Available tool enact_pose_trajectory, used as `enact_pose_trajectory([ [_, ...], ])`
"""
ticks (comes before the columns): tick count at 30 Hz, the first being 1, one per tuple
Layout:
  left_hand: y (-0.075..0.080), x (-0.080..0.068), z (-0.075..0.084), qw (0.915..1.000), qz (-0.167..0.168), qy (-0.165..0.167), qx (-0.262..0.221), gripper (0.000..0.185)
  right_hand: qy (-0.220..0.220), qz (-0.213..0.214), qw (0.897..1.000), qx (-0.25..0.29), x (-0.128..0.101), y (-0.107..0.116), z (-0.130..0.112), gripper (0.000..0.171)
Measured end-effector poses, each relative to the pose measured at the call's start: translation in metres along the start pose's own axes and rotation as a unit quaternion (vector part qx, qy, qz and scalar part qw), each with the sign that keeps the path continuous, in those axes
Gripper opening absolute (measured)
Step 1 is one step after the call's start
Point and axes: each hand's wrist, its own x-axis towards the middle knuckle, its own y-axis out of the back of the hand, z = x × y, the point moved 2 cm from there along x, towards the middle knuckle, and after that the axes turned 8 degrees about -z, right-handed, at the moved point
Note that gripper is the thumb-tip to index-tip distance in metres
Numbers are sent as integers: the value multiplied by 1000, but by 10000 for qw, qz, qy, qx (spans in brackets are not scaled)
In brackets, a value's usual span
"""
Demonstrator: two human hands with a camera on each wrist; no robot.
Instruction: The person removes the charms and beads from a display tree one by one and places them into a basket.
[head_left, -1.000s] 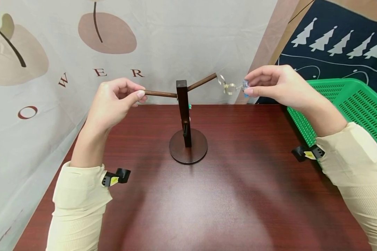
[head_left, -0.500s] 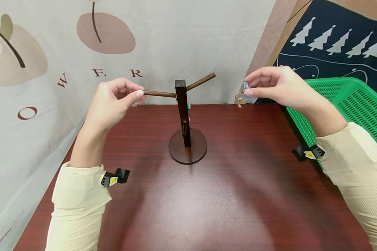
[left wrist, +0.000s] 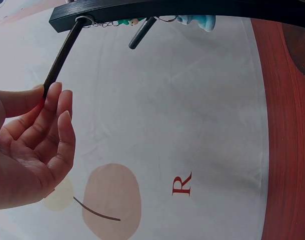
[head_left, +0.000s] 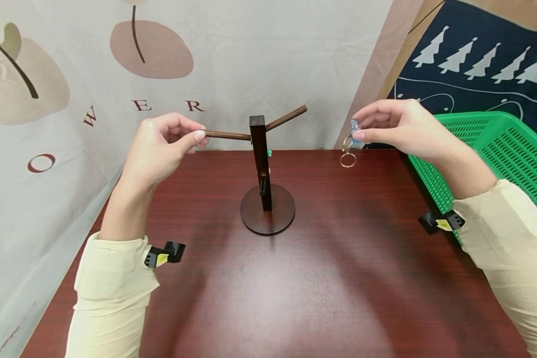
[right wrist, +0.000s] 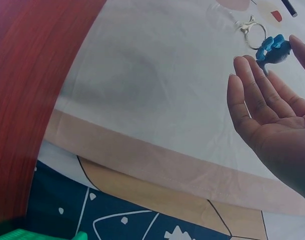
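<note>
The person's left grip (head_left: 161,149) pinches the free end of a slim, round brown wooden peg (head_left: 227,134), probably to steady the dark wooden stand with a disc base (head_left: 260,159) on the glossy red-brown table (head_left: 268,288). Their right grip (head_left: 396,124) pinches a small blue charm (right wrist: 275,50) well apart from the stand, likely letting its gold-toned metal ring (head_left: 347,166) dangle freely. Both arms reach forward, hands raised above the table.

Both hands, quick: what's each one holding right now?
Left hand: closed, pinching the free end of the wooden peg.
Right hand: closed, pinching the blue keychain charm.
</note>
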Motion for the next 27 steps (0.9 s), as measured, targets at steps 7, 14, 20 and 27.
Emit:
enact_pose_trajectory([
  [7, 0, 0, 0, 10000, 11, 10, -92, 6, 2, 75, 10000, -17, -2, 2, 4, 32],
  [14, 0, 2, -2, 9999, -82, -33, -78, 6, -19, 128, 9999, -64, -4, 7, 11, 30],
  [20, -1, 3, -3, 10000, -81, -30, -47, 6, -11, 197, 9997, 117, -6, 11, 18, 28],
  [27, 0, 3, -4, 9999, -66, 15, 96, 7, -202, 285, 9994, 65, -9, 17, 24, 26],
])
